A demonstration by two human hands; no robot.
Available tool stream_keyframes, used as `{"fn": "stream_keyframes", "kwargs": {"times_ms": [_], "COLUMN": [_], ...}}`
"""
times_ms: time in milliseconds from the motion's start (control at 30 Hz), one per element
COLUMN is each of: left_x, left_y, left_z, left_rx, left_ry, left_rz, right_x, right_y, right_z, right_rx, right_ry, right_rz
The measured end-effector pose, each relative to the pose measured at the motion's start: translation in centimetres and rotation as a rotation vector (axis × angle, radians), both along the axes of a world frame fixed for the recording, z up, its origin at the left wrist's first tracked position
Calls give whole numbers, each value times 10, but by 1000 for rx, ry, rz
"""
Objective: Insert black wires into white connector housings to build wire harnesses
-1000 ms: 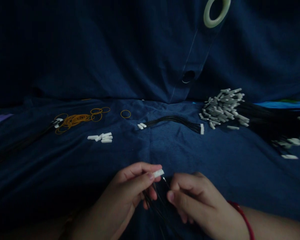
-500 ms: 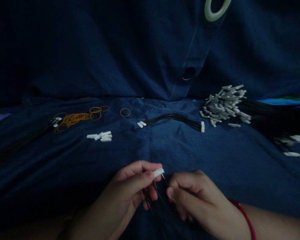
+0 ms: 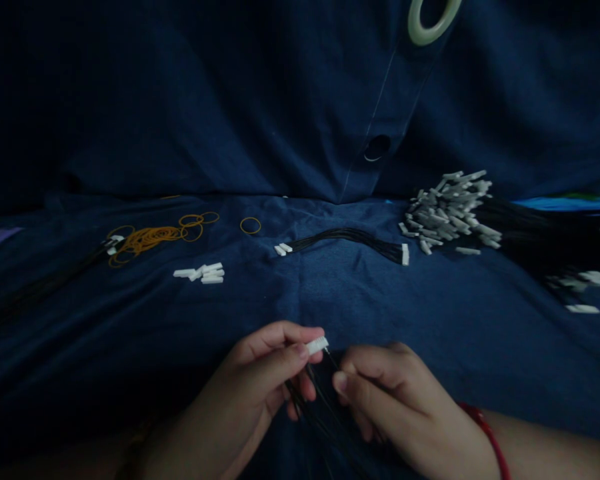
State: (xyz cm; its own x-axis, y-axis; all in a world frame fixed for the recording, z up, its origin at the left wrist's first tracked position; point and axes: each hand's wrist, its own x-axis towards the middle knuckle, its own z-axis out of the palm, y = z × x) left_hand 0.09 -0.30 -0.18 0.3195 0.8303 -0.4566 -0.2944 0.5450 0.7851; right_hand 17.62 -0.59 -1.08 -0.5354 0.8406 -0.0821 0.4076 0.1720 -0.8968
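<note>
Between thumb and fingers, my left hand (image 3: 265,377) pinches a small white connector (image 3: 317,345) at the lower middle. Several thin black wires (image 3: 307,407) hang below that hand. My right hand (image 3: 390,387), with a red band at its wrist, is closed on one thin black wire (image 3: 333,360). The end of this wire meets or nearly touches the right end of the connector; the exact contact is too small to tell.
Beyond the hands lies a wire bundle (image 3: 350,233) with white ends. Loose white connectors (image 3: 207,273) and orange rubber bands (image 3: 150,241) are at left. A large pile of connectors (image 3: 450,210) with black wires is at right, on blue cloth (image 3: 260,300).
The wire tip at the connector's right end has shifted very slightly closer to it. Both hands have otherwise stayed almost in place.
</note>
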Motion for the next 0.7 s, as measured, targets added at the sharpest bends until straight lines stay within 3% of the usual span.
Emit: {"fn": "stream_keyframes", "kwargs": {"times_ms": [300, 700], "left_x": [6, 5], "left_y": [-1, 1], "left_z": [0, -4], "left_rx": [101, 153], "left_ry": [224, 290], "left_rz": [-34, -120], "right_x": [-1, -2], "right_y": [-2, -3], "right_z": [1, 3], "right_rx": [171, 172], "right_ry": [-116, -18], "right_rz": [-2, -4]}}
